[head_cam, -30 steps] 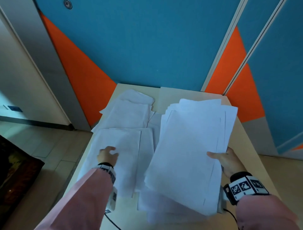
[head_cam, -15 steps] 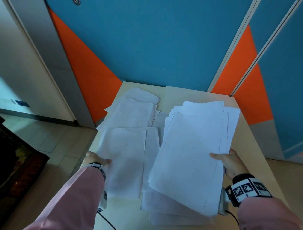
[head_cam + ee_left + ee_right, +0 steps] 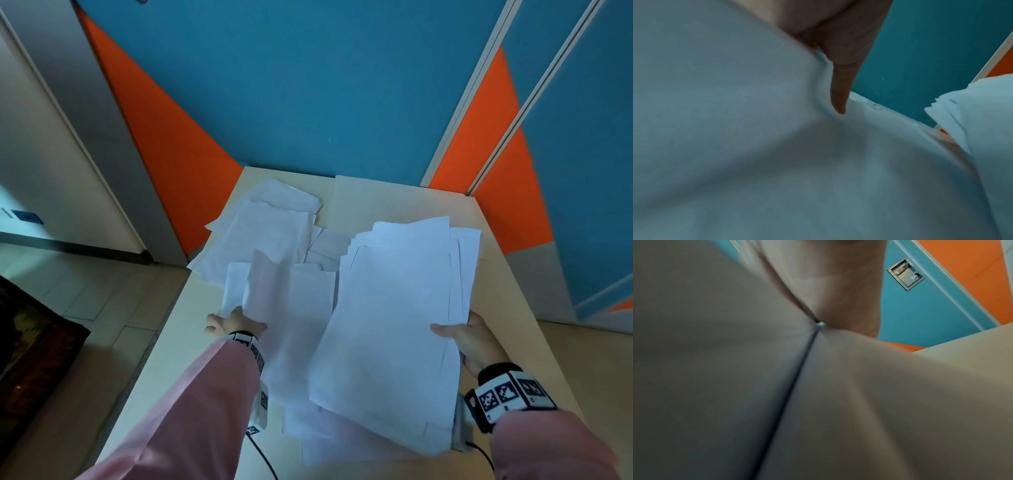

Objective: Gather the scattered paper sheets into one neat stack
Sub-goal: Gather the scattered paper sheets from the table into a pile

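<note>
My right hand [image 3: 459, 337] grips the right edge of a thick bundle of white sheets [image 3: 394, 325], thumb on top, holding it tilted above the table. My left hand [image 3: 233, 320] pinches the left edge of a white sheet [image 3: 291, 315] and lifts that side off the table. In the left wrist view the thumb [image 3: 840, 81] lies on the raised sheet [image 3: 735, 129]. More white sheets [image 3: 267, 233] lie scattered at the table's far left, and others [image 3: 342, 448] lie under the bundle near the front. The right wrist view shows only paper [image 3: 715, 369] close up.
The pale wooden table [image 3: 394, 198] stands against a blue and orange wall [image 3: 308, 85]. Its far right part and left front strip show bare wood. Tiled floor [image 3: 68, 291] lies left of the table, with a dark object at the far left edge.
My left hand slid from on top of the left sheet to its left edge and raised that side. The bundle in my right hand stayed about where it was.
</note>
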Demonstrator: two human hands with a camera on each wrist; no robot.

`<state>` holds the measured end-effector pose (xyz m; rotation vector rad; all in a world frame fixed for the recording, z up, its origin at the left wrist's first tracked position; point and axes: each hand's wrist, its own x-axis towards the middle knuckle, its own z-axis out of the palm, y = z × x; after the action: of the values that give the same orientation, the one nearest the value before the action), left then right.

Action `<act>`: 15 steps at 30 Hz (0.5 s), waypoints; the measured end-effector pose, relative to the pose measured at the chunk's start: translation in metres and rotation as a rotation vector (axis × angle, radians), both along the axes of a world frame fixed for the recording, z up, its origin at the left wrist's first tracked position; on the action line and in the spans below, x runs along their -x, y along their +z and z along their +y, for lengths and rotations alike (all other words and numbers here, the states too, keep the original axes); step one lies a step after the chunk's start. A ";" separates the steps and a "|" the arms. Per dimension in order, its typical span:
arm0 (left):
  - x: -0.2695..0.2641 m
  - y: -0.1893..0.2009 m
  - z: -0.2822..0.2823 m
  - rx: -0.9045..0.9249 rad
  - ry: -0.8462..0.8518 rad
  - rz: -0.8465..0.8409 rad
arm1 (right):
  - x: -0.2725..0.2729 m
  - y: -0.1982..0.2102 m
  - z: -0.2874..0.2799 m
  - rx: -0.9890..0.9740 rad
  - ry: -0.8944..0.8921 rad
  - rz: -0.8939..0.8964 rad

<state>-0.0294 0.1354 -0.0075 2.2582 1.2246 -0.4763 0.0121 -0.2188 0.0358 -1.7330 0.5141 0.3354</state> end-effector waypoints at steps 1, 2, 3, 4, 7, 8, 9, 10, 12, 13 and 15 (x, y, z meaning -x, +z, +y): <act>0.000 -0.001 -0.003 -0.024 -0.016 0.030 | 0.001 -0.001 -0.002 -0.004 0.003 -0.004; 0.000 -0.001 -0.003 -0.034 -0.023 0.055 | 0.001 -0.002 -0.005 -0.003 0.005 -0.007; 0.001 -0.001 -0.002 -0.031 -0.022 0.061 | 0.003 0.002 -0.004 -0.008 0.005 -0.011; 0.001 -0.002 0.000 -0.016 -0.014 0.067 | 0.005 0.004 -0.006 -0.007 0.001 -0.009; 0.002 -0.001 0.007 -0.031 -0.011 0.049 | 0.009 0.012 -0.011 0.011 -0.003 -0.007; 0.001 -0.001 0.010 -0.022 0.004 0.029 | 0.010 0.013 -0.014 0.020 -0.005 -0.011; 0.000 0.000 0.011 0.002 0.029 -0.010 | 0.012 0.014 -0.016 0.025 -0.004 -0.014; -0.002 0.000 0.013 0.031 0.052 -0.038 | 0.012 0.014 -0.019 0.036 -0.005 -0.017; -0.002 -0.001 0.016 0.059 0.064 -0.062 | 0.013 0.014 -0.023 0.046 -0.008 -0.022; -0.001 -0.001 0.016 0.064 0.050 -0.062 | 0.014 0.015 -0.024 0.051 -0.009 -0.025; 0.001 -0.002 0.019 0.056 -0.019 -0.096 | 0.013 0.015 -0.027 0.057 -0.012 -0.029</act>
<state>-0.0304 0.1543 -0.0099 2.2202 1.1296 -0.4000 -0.0014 -0.2455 0.0509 -1.7869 0.5176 0.2890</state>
